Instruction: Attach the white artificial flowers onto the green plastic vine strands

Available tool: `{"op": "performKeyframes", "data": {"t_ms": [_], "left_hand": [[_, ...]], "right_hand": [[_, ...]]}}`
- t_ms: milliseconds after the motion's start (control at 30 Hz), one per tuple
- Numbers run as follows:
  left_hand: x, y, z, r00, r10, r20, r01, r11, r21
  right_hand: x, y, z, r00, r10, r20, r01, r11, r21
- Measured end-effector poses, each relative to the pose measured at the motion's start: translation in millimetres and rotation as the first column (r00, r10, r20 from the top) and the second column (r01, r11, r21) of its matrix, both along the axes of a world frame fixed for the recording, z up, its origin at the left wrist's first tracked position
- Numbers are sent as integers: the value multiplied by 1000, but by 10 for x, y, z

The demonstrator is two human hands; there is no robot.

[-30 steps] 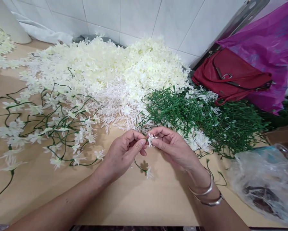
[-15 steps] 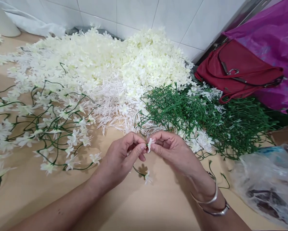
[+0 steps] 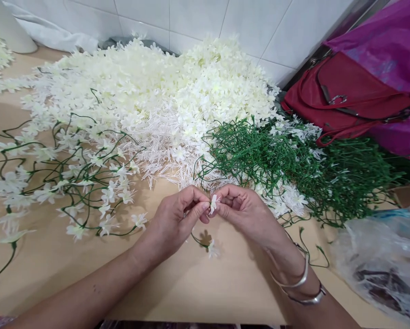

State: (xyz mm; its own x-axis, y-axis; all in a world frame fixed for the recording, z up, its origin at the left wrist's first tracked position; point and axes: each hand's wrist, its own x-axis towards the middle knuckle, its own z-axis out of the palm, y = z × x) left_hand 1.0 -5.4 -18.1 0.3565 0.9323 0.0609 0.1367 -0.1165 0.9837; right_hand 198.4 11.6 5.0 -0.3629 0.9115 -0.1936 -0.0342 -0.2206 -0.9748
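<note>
Between my fingertips is a small white artificial flower [image 3: 213,204]. My left hand [image 3: 182,214] pinches at its back, where a green stem joins; part of that stem is hidden by my fingers. From the other side my right hand [image 3: 241,210] holds the petals between thumb and forefinger. Below my hands, a curved green stem with a white blossom [image 3: 212,249] shows; I cannot tell whether it lies on the table or hangs from my left hand. Just beyond are thin white stamens [image 3: 160,141] and a heap of green plastic stems [image 3: 253,151].
A large mound of cream petals [image 3: 139,77] backs against the tiled wall [image 3: 198,18]. Stemmed white flowers [image 3: 88,183] spread over the table [image 3: 191,292] at left. At right are a red handbag [image 3: 359,91], a purple bag [image 3: 396,41] and a clear plastic bag [image 3: 379,256].
The camera view has shifted slightly, bringing the table's front edge into sight. Both hands keep their pinch on the small flower, with hardly any movement.
</note>
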Motion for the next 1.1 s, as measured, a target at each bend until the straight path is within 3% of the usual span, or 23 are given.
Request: {"op": "performKeyframes", "data": {"t_ms": [167, 233, 267, 300, 367, 400, 433, 467, 500, 567, 600, 633, 667, 700, 800, 900, 967, 1100], "left_hand": [[4, 28, 110, 987, 43, 156, -45, 999, 11], [-41, 50, 228, 957, 127, 261, -162, 980, 116], [-78, 59, 289, 926, 214, 311, -283, 938, 198], [-124, 64, 347, 869, 338, 361, -448, 847, 285], [-240, 64, 434, 672, 611, 418, -739, 518, 430], [-304, 61, 460, 559, 727, 398, -799, 346, 492], [-368, 56, 476, 469, 817, 336, -795, 225, 563], [-427, 51, 482, 404, 879, 253, -749, 160, 643], [-477, 47, 482, 387, 906, 170, -678, 155, 718], [-531, 40, 473, 419, 893, 165, -511, 81, 856], [-532, 35, 470, 445, 887, 123, -467, 113, 877], [-514, 28, 468, 451, 879, 152, -484, 98, 870], [-481, 20, 466, 487, 865, 118, -470, 145, 871], [-437, 12, 464, 509, 841, 184, -491, 108, 864], [-279, -12, 438, 690, 710, 141, -459, 279, 844], [-147, -20, 358, 872, 488, -18, -282, 532, 798], [-86, -20, 284, 917, 366, -157, -136, 658, 740], [-34, -10, 178, 942, 205, -265, 13, 769, 639]], "right_hand": [[-41, -15, 21, 996, -84, -32, 87, 989, 122], [-53, -37, 47, 991, -129, -31, 132, 974, 184], [-53, -49, 59, 989, -144, -21, 145, 966, 213], [-50, -60, 69, 987, -158, -8, 155, 958, 242], [-43, -80, 76, 984, -177, 23, 163, 943, 291], [-43, -90, 74, 982, -183, 36, 162, 934, 317], [-48, -100, 67, 980, -190, 56, 159, 925, 344], [-59, -113, 56, 978, -191, 90, 144, 915, 376], [-75, -127, 40, 974, -180, 137, 108, 903, 415], [-120, -159, -1, 955, -130, 266, -22, 865, 502], [-145, -175, -25, 938, -100, 331, -105, 830, 547], [-170, -190, -49, 915, -81, 395, -185, 786, 589], [-192, -202, -71, 889, -79, 451, -252, 738, 626], [-210, -210, -90, 862, -93, 498, -302, 696, 652], [-229, -212, -116, 794, -148, 590, -372, 649, 663], [-197, -189, -100, 790, -247, 561, -278, 671, 687], [-163, -177, -80, 809, -337, 482, -133, 694, 708], [-117, -182, -34, 892, -340, 297, 61, 743, 667]]}}
